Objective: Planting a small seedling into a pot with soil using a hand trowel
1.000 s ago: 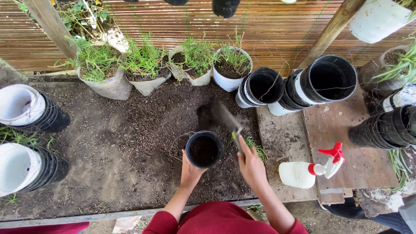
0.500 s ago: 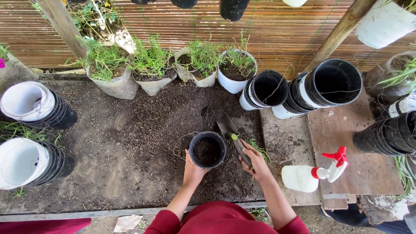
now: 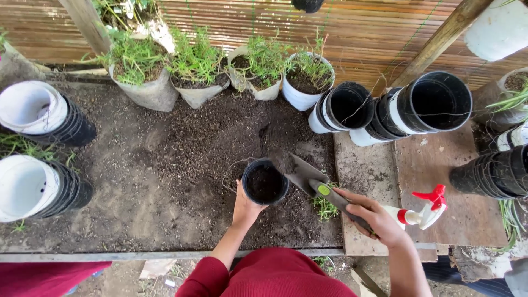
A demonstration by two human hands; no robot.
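A low wooden bench (image 3: 137, 220) carries everything, its top mostly covered by a spread of dark soil (image 3: 220, 137). At the centre a small black pot (image 3: 265, 182) stands in the soil. Toward twelve o'clock sits a row of planted grow bags (image 3: 198, 77). At nine o'clock lie two stacks of black-and-white pots (image 3: 38, 154); at two o'clock lie more stacks (image 3: 396, 110). At four o'clock, on bare boards (image 3: 440, 181), lies a white spray bottle (image 3: 421, 215) with a red trigger.

Pot (image 3: 265, 182) on the soil-covered table (image 3: 137, 181), trowel (image 3: 311, 181) at its right rim. Planted pots (image 3: 198, 77) behind; spray bottle (image 3: 421, 214) right, stacked pots (image 3: 38, 118) left.
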